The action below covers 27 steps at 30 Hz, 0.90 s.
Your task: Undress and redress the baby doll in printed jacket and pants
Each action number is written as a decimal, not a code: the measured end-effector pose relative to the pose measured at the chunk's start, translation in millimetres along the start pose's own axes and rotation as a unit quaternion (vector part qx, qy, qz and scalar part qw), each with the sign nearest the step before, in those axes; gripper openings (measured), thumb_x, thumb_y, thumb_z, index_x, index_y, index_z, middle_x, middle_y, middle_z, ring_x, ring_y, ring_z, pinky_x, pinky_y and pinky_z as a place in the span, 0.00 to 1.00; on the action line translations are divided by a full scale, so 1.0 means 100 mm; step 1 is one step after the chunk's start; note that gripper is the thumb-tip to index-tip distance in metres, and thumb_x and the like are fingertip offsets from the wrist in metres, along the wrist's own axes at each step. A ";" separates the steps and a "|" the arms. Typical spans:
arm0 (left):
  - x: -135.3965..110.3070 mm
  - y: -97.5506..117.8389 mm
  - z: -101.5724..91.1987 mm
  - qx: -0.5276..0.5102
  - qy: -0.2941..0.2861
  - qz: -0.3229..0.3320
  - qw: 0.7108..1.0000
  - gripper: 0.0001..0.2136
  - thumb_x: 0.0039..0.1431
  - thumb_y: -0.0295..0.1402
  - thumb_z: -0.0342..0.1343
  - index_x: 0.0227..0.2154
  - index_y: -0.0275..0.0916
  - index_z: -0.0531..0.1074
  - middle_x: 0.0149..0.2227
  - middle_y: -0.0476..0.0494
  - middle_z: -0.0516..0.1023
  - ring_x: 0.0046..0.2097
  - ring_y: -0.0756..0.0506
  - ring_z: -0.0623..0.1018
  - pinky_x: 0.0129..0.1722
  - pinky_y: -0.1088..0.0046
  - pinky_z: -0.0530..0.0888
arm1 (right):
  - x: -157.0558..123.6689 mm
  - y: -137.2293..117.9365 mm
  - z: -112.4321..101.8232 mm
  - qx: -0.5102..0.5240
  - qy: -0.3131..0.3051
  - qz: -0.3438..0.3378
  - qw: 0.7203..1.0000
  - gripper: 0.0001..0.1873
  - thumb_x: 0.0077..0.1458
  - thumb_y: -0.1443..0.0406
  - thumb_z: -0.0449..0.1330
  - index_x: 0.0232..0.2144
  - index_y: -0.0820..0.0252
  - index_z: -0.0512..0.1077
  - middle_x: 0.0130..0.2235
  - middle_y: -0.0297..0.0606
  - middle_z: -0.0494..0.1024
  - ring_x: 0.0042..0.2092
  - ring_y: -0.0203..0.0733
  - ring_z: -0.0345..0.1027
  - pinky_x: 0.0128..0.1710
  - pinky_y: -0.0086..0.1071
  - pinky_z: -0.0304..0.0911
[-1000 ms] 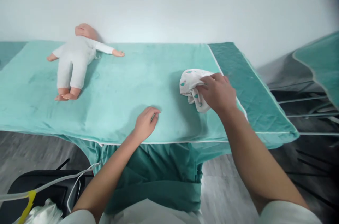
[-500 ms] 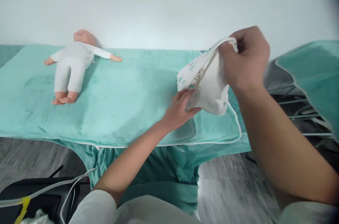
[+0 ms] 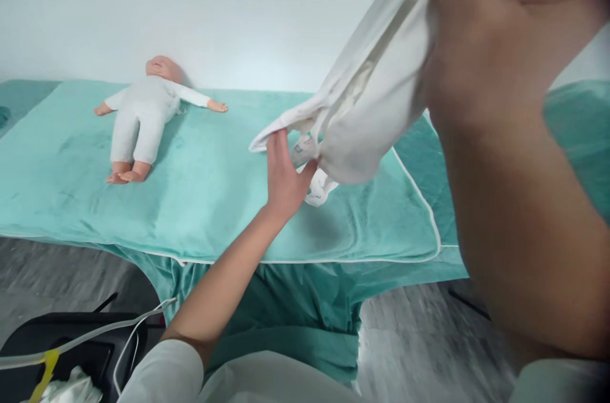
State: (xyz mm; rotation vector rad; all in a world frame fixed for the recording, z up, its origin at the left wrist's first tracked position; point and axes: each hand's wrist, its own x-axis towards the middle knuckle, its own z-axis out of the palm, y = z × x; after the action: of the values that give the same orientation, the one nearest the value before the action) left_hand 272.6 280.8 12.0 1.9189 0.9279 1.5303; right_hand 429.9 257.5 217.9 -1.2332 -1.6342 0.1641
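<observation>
A white baby garment [image 3: 366,117] with small teal prints hangs in the air over the right part of the teal blanket [image 3: 204,187]. My right hand [image 3: 476,40], raised close to the camera, is closed on the garment's upper end. My left hand [image 3: 284,174] reaches up and grips its lower edge between thumb and fingers. A baby doll [image 3: 140,117] in a white suit lies on its back at the far left of the blanket, well away from both hands.
The blanket covers a long table against a white wall [image 3: 214,2]. A darker teal cloth [image 3: 295,314] hangs over the front edge. A black bin [image 3: 61,346] with tubing and yellow tape stands at the bottom left. Grey floor lies below.
My right hand lifted the garment off the blanket and raised it high toward the camera. My left hand left the blanket and took hold of the garment's lower edge.
</observation>
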 end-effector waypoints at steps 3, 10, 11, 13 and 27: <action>0.18 0.01 -0.27 0.017 0.076 0.007 0.997 0.36 0.60 0.49 0.63 0.66 0.46 0.56 0.70 0.33 0.61 0.73 0.34 0.59 0.72 0.50 0.58 | -0.03 -0.25 0.17 -0.073 0.116 -0.120 0.983 0.18 0.68 0.49 0.56 0.50 0.51 0.76 0.51 0.28 0.76 0.62 0.53 0.67 0.64 0.46 0.61; 0.38 0.03 -1.09 0.023 0.170 -0.045 0.984 0.08 0.68 0.40 0.55 0.39 0.41 0.72 0.39 0.48 0.78 0.47 0.45 0.78 0.52 0.67 0.75 | -0.19 0.00 0.65 -0.013 0.017 0.007 1.000 0.08 0.64 0.60 0.62 0.33 0.56 0.70 0.33 0.31 0.71 0.37 0.38 0.68 0.46 0.38 0.69; 0.41 0.05 -1.20 0.024 0.192 -0.055 0.980 0.08 0.67 0.40 0.56 0.39 0.41 0.72 0.39 0.49 0.77 0.46 0.46 0.78 0.51 0.68 0.75 | -0.22 0.15 0.73 -0.008 0.004 0.042 0.999 0.09 0.63 0.59 0.63 0.33 0.57 0.70 0.32 0.31 0.71 0.36 0.38 0.68 0.45 0.39 0.69; 0.46 0.08 -1.40 0.027 0.224 -0.065 0.972 0.08 0.66 0.40 0.57 0.40 0.41 0.71 0.40 0.49 0.77 0.48 0.46 0.77 0.53 0.68 0.75 | -0.31 0.47 0.87 -0.050 -0.040 0.093 0.994 0.11 0.62 0.56 0.62 0.36 0.57 0.72 0.34 0.34 0.73 0.38 0.42 0.69 0.46 0.41 0.69; 0.37 -0.24 -1.84 0.145 0.162 -0.065 0.974 0.06 0.66 0.35 0.53 0.40 0.41 0.72 0.43 0.45 0.78 0.50 0.44 0.78 0.53 0.64 0.75 | -1.37 1.81 0.62 -0.433 -0.316 0.262 0.803 0.27 0.63 0.44 0.52 0.47 0.60 0.71 0.55 0.57 0.74 0.56 0.63 0.67 0.50 0.51 0.64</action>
State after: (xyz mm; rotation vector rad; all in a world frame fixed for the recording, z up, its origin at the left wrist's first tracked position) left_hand 94.1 320.1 60.2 1.7799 1.4616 1.7376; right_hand 486.8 262.9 -9.7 -2.5568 -1.9521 0.1877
